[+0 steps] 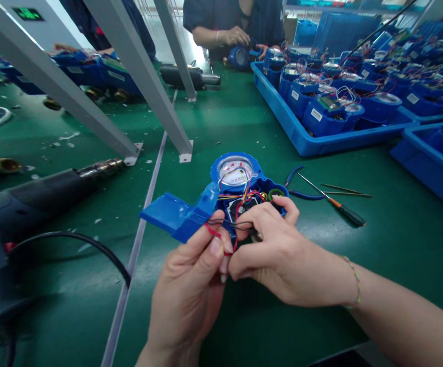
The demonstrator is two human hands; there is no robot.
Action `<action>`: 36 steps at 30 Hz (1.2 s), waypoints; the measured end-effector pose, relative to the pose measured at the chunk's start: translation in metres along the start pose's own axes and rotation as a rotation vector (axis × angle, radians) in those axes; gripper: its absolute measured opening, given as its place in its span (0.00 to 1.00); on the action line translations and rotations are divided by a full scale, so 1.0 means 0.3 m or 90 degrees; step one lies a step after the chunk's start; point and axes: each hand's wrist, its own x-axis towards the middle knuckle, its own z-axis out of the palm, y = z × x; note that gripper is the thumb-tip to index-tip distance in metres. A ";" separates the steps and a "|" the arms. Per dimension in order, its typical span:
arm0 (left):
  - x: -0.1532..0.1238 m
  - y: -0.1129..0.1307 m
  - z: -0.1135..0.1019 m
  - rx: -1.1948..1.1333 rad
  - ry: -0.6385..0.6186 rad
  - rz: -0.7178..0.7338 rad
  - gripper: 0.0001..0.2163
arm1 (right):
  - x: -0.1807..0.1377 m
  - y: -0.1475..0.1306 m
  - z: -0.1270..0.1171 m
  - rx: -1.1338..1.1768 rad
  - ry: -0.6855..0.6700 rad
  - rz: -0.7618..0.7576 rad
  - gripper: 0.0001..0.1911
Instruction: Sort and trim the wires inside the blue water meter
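Note:
A blue water meter (240, 188) with a round dial and an open lid (175, 214) lies on the green table (225, 117) in front of me. Coloured wires spill from its open compartment. My left hand (191, 290) pinches the red wire (216, 234) between thumb and finger at the meter's near edge. My right hand (278, 250) is closed beside it, fingertips pressed on the black wires and a small dark part at the compartment's rim.
Blue pliers (300, 186), a screwdriver (336, 204) and a thin pick lie right of the meter. Blue trays (301, 137) full of meters stand at the right. A heat gun (34, 199) with black cable lies at left. Another person's hands (237, 36) work across the table. Grey frame legs (130, 81) stand behind.

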 end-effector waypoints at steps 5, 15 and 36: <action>-0.007 0.001 -0.004 0.001 -0.019 -0.002 0.10 | 0.001 0.001 -0.018 0.095 0.039 0.027 0.06; -0.018 -0.023 -0.015 0.072 0.010 -0.028 0.13 | 0.004 -0.009 0.018 0.025 0.202 0.035 0.07; -0.022 -0.009 -0.004 0.012 -0.015 -0.083 0.11 | 0.006 -0.024 0.033 -0.074 0.269 0.006 0.08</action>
